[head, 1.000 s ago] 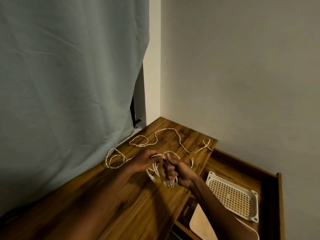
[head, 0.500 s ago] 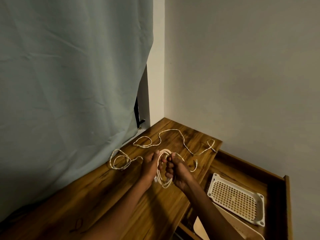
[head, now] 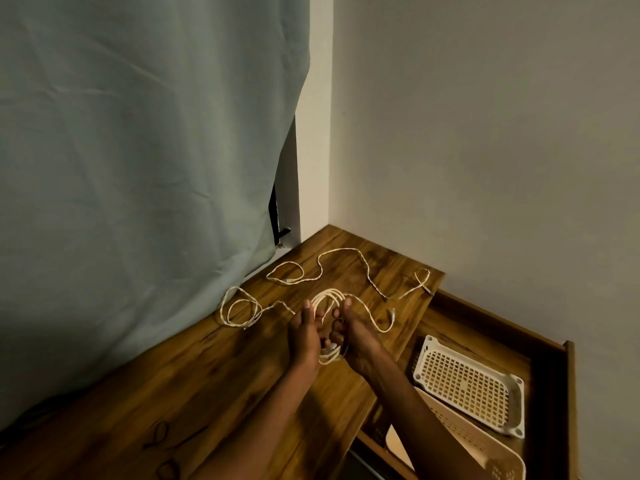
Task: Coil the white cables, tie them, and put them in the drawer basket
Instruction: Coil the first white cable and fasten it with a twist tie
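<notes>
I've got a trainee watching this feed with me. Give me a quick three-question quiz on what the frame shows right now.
1. True or false: the white baskets in the open drawer already hold a coiled cable.
2. Multiple choice: the coil is held by A) the left hand only, B) the right hand only, C) both hands.
3. Fill in: besides the coil, loose white cable lies on the wooden ____.

Key: 1 false, no cable shows in the flat basket or the deeper one; 2 C; 3 tabletop.
</notes>
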